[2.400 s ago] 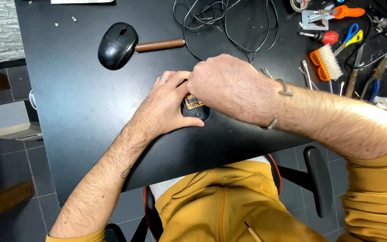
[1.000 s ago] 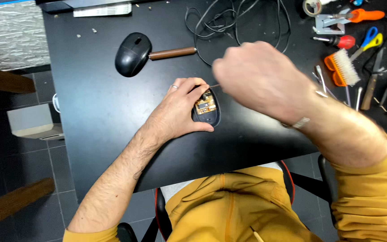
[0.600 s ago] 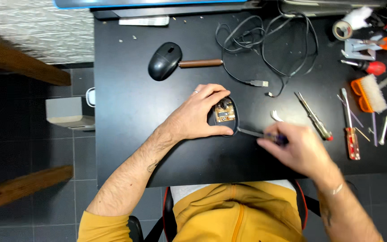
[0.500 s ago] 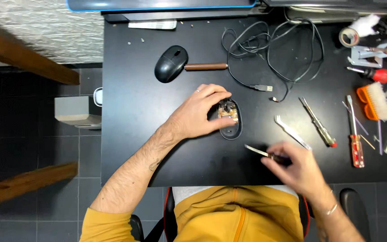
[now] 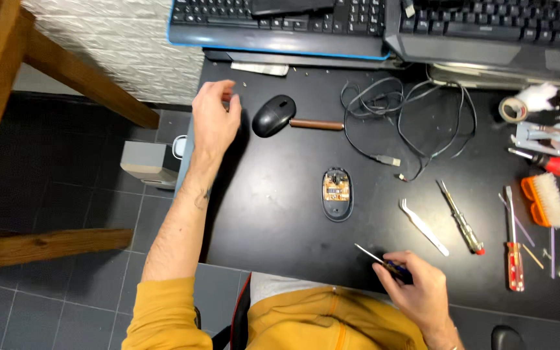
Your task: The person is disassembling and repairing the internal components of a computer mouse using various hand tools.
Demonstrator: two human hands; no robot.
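Observation:
An opened mouse base point(image 5: 337, 193) with its circuit board showing lies alone in the middle of the black desk point(image 5: 280, 214). My left hand point(image 5: 215, 120) hovers at the desk's left edge, fingers loosely curled, just left of the black mouse cover point(image 5: 273, 115); whether it pinches something small is unclear. My right hand point(image 5: 416, 291) rests at the near edge, closed round a small screwdriver point(image 5: 374, 256) whose tip points up and left.
A brown stick point(image 5: 316, 124) lies right of the mouse cover, then a tangled black cable point(image 5: 409, 116). White tweezers point(image 5: 424, 225), screwdrivers point(image 5: 460, 217), an orange brush point(image 5: 546, 201) and tape point(image 5: 512, 109) fill the right side. Two keyboards point(image 5: 280, 19) line the far edge.
My left hand let go of the opened mouse base and moved up and left towards the mouse cover. My right hand stayed at the near edge with the screwdriver.

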